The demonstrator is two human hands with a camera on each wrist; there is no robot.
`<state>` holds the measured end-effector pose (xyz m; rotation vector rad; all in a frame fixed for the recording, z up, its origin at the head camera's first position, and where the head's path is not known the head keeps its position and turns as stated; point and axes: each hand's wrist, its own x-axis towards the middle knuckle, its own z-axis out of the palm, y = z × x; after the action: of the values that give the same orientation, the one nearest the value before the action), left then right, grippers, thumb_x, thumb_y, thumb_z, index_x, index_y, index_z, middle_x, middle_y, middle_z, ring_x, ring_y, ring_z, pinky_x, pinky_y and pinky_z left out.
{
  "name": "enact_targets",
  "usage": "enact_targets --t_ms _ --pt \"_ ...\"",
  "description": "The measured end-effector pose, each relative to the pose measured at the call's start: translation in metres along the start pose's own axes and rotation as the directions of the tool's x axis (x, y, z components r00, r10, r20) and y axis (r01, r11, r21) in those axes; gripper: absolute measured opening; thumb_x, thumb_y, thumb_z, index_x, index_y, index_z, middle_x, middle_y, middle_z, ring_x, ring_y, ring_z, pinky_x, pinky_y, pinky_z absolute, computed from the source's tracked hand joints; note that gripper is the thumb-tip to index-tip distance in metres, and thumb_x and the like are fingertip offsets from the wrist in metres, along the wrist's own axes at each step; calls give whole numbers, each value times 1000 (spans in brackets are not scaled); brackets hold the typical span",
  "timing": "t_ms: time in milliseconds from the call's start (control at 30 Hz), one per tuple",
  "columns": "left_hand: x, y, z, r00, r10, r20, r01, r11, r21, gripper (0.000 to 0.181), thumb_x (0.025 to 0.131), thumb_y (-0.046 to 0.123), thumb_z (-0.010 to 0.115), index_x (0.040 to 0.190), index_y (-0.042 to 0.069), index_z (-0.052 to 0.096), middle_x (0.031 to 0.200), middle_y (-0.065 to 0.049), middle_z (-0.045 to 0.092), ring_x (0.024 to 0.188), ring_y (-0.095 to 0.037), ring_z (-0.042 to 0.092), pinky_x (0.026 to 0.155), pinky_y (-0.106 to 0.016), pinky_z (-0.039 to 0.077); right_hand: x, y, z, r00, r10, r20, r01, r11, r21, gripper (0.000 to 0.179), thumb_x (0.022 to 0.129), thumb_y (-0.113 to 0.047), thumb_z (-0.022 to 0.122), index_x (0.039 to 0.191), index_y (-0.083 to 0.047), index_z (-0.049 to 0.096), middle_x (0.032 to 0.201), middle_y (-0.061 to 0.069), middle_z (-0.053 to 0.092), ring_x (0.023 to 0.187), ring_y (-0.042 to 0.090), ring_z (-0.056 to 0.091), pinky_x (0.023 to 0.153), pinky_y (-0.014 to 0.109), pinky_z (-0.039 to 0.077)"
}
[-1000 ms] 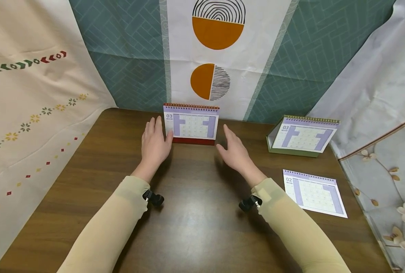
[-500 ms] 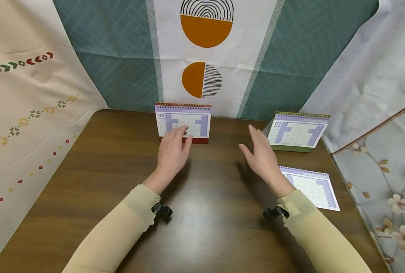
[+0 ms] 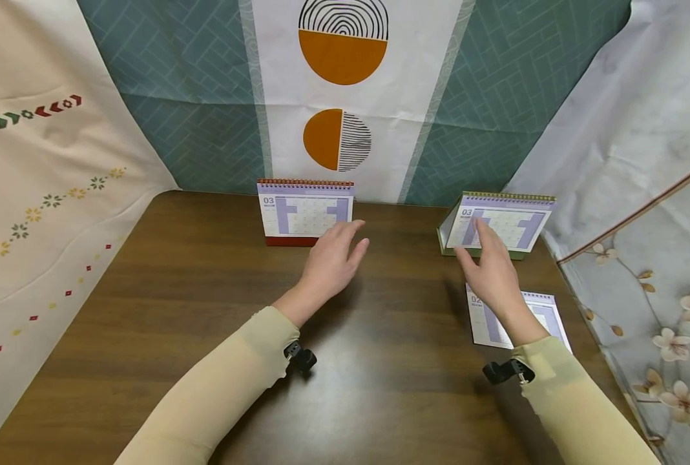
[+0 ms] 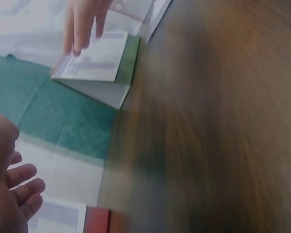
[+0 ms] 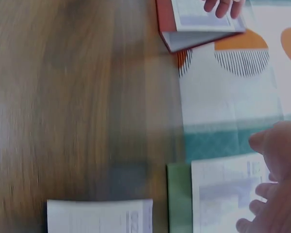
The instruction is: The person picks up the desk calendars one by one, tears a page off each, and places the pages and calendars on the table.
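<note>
A red-based desk calendar [image 3: 304, 216] showing 03 stands upright at the back of the table. My left hand [image 3: 330, 261] hovers in front of its lower right corner, fingers relaxed and nothing held. Farther right stands a green-based desk calendar [image 3: 508, 223], its page also marked 03. In front of it my right hand [image 3: 493, 271] hangs with loose fingers, overlapping its page in the head view. A loose calendar page [image 3: 487, 326] marked 02 lies flat nearer me, partly hidden by the right hand and wrist. In the right wrist view, the green base [image 5: 179, 199] lies beside the fingers.
The brown wooden table [image 3: 147, 310] runs back to a teal and white cloth [image 3: 345, 97] with orange shapes. A cream patterned cloth [image 3: 42, 161] borders the left side, and a white floral cloth [image 3: 659, 290] the right.
Both hands have moved right, the left from the red calendar's left side to its right corner, the right to before the green calendar. The calendars stay put while the head view shifts slightly.
</note>
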<state>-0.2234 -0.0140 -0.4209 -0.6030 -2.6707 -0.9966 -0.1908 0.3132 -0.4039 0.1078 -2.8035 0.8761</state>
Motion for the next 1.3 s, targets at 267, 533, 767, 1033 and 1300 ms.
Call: enact_targets --t_ms 267,533,767,1033,1300 --pt "16 15 23 996 23 89 -23 1000 2 50 117 34 59 159 9 56 159 -11 59 146 -29 55 120 -46 45 -1 33 -23 996 75 -46 -75 997 -2 81 116 -33 57 173 6 14 175 36 20 160 57 21 127 69 19" --pt "29 32 42 987 21 160 -19 1000 -14 54 117 35 58 164 9 51 167 -10 51 153 -29 49 125 -45 38 0 60 -39 989 145 -32 -144 989 42 82 117 -33 53 173 7 8 174 40 15 160 60 18 126 72 18" --pt "40 48 59 977 -5 212 14 999 -37 56 118 37 56 166 9 48 168 -11 50 154 -30 47 126 -46 37 0 79 -53 970 241 28 -243 964 110 85 119 -39 45 173 3 -5 178 35 0 162 58 4 128 70 9" --pt "50 60 79 969 -32 245 49 997 -65 57 118 37 55 167 10 46 169 -10 49 155 -28 47 125 -45 39 3 93 -58 952 299 71 -307 925 222 88 118 -43 44 174 -5 -12 181 24 -3 164 52 -3 129 69 4" --pt "60 67 96 965 -58 257 79 994 -72 58 118 38 55 168 11 46 170 -9 48 156 -26 46 125 -44 39 13 103 -61 942 328 76 -337 910 241 88 118 -43 45 174 -5 -11 181 26 0 164 53 -1 129 68 7"
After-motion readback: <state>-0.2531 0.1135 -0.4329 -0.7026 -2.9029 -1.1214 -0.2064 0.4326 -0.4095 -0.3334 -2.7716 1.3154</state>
